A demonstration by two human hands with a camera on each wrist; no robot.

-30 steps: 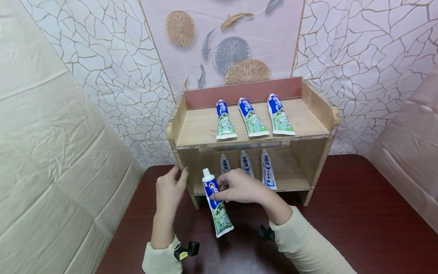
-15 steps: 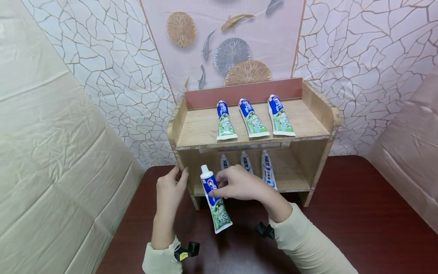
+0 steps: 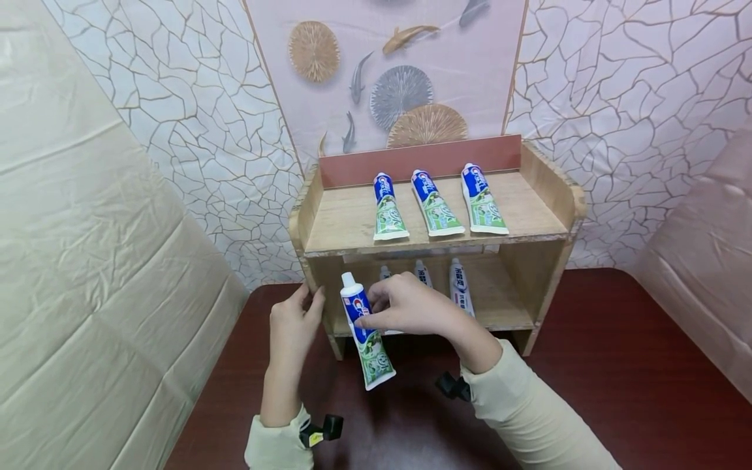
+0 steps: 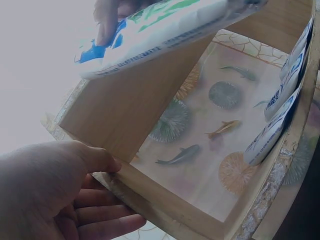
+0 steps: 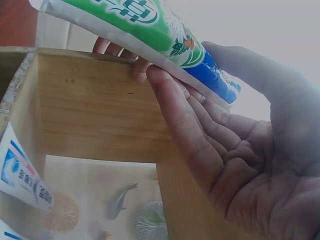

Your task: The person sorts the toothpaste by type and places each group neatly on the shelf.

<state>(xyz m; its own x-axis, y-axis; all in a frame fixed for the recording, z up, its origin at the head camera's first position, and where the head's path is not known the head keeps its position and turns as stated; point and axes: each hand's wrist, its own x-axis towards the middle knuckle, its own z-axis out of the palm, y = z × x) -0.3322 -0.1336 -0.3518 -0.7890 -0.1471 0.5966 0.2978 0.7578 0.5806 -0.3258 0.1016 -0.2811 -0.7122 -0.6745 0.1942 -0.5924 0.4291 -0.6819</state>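
Note:
My right hand (image 3: 414,307) pinches a blue, green and white toothpaste tube (image 3: 371,356) between thumb and fingers. The tube's white cap points up and away, and it hangs in front of the lower left part of a small wooden shelf (image 3: 335,225). In the right wrist view, the thumb lies over the tube (image 5: 150,30) and the fingers are beneath. At the shelf's left side panel, my left hand (image 3: 296,326) holds the front edge; in the left wrist view its thumb is on the inner face and the fingers are outside.
Three matching toothpaste tubes lie on the top board, including a left one (image 3: 390,219) and a right one (image 3: 484,205). Below, three white-and-blue tubes lie on the lower board, the rightmost tube (image 3: 461,290) showing best. The shelf stands on a dark red table (image 3: 617,365) before a patterned backdrop.
My right hand has raised the toothpaste tube slightly and shifted it a little left, toward the shelf's lower compartment. The left hand has kept its place on the side panel.

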